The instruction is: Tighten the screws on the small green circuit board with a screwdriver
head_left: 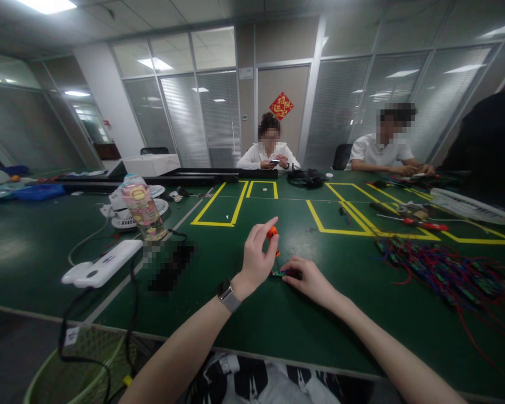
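Observation:
My left hand, with a watch on its wrist, is closed around a screwdriver with an orange handle. The screwdriver stands nearly upright, its shaft pointing down at a small green circuit board on the table. Whether the tip touches the board is too small to tell. My right hand rests on the table, its fingertips pinching the board's right end. A dark part beside the board is mostly hidden by those fingers.
On the green table, a pile of wired circuit boards lies right, near a red-handled screwdriver. Left stand a drink bottle and a white power strip. Two people sit opposite; another is at far right.

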Action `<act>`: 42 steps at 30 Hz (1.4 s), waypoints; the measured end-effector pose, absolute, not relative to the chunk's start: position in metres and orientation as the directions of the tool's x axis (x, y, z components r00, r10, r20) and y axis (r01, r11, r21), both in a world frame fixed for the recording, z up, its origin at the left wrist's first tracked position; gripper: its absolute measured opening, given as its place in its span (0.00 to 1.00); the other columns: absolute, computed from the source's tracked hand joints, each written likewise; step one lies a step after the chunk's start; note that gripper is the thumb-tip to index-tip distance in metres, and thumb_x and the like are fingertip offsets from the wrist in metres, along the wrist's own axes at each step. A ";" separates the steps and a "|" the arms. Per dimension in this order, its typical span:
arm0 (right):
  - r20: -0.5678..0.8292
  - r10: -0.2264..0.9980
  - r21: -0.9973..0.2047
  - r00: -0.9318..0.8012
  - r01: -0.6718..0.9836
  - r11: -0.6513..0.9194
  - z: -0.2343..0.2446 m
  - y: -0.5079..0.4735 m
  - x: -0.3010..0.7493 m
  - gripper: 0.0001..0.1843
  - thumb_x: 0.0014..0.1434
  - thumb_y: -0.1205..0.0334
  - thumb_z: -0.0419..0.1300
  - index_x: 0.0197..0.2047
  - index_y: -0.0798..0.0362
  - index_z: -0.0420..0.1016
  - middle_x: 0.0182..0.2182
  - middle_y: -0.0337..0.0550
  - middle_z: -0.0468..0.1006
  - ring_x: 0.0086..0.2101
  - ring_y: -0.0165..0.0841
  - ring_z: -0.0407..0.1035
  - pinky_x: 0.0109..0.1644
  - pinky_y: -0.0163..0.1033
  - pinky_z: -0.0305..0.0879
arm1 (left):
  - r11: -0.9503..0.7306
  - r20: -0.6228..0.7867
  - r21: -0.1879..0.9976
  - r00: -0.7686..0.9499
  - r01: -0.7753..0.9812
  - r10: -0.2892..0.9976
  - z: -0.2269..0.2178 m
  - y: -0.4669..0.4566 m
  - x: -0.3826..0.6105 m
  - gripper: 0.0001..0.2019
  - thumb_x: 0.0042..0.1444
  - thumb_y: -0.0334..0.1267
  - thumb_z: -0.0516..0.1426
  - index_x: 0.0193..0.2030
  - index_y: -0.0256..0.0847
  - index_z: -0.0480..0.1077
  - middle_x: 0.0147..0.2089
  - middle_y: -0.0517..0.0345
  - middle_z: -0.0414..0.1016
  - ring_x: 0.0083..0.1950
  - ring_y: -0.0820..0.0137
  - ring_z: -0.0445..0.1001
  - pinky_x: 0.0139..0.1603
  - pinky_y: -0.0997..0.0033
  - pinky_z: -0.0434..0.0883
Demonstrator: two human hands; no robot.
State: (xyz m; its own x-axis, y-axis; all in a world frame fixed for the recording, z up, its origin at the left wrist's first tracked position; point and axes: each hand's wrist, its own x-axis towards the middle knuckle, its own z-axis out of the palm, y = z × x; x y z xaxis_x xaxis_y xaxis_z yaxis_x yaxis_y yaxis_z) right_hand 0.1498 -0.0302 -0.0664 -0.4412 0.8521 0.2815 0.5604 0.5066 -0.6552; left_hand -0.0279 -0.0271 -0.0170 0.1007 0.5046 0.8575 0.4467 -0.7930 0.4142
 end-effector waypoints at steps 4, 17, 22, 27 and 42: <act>0.278 0.853 -0.653 -0.441 0.565 0.504 -0.064 -0.032 0.150 0.07 0.55 0.68 0.62 0.38 0.53 0.80 0.36 0.43 0.75 0.36 0.36 0.71 0.41 0.39 0.67 | -0.784 0.870 0.385 0.092 0.487 0.484 -0.017 -0.027 -0.028 0.12 0.64 0.40 0.54 0.53 0.42 0.69 0.38 0.57 0.67 0.40 0.69 0.68 0.41 0.69 0.69; 0.288 0.849 -0.648 -0.443 0.562 0.513 -0.066 -0.031 0.150 0.07 0.55 0.70 0.63 0.38 0.53 0.80 0.35 0.43 0.75 0.36 0.36 0.71 0.41 0.39 0.67 | -0.785 0.872 0.390 0.080 0.481 0.482 -0.018 -0.026 -0.027 0.13 0.64 0.38 0.55 0.54 0.42 0.68 0.40 0.56 0.65 0.40 0.69 0.68 0.42 0.70 0.69; 0.288 0.850 -0.653 -0.442 0.558 0.512 -0.067 -0.030 0.149 0.07 0.55 0.70 0.63 0.37 0.54 0.80 0.35 0.43 0.75 0.36 0.36 0.71 0.42 0.39 0.68 | -0.779 0.829 0.433 0.140 0.453 0.542 -0.017 -0.030 -0.027 0.17 0.67 0.34 0.47 0.61 0.41 0.62 0.47 0.52 0.67 0.47 0.67 0.68 0.49 0.67 0.68; 0.317 0.840 -0.592 -0.441 0.600 0.538 -0.068 -0.029 0.149 0.06 0.54 0.69 0.64 0.36 0.52 0.80 0.35 0.43 0.76 0.38 0.38 0.70 0.44 0.43 0.66 | -0.770 0.821 0.449 0.131 0.453 0.556 -0.018 -0.030 -0.026 0.16 0.67 0.34 0.46 0.60 0.41 0.62 0.47 0.52 0.68 0.47 0.67 0.68 0.49 0.66 0.67; 0.317 0.833 -0.554 -0.454 0.624 0.551 -0.069 -0.028 0.151 0.03 0.55 0.67 0.65 0.35 0.51 0.79 0.39 0.43 0.78 0.43 0.40 0.69 0.50 0.46 0.61 | -0.776 0.814 0.452 0.153 0.441 0.561 -0.017 -0.029 -0.027 0.17 0.68 0.33 0.44 0.61 0.41 0.61 0.47 0.51 0.70 0.46 0.67 0.69 0.49 0.66 0.68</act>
State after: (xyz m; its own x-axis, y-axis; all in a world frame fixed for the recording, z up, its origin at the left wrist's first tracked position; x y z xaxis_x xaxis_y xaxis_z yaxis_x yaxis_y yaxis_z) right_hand 0.1510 -0.0279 -0.0694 -0.4544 0.8327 0.3165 0.6238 0.5511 -0.5543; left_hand -0.0274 -0.0288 -0.0169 0.1530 0.5607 0.8138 0.4410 -0.7757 0.4515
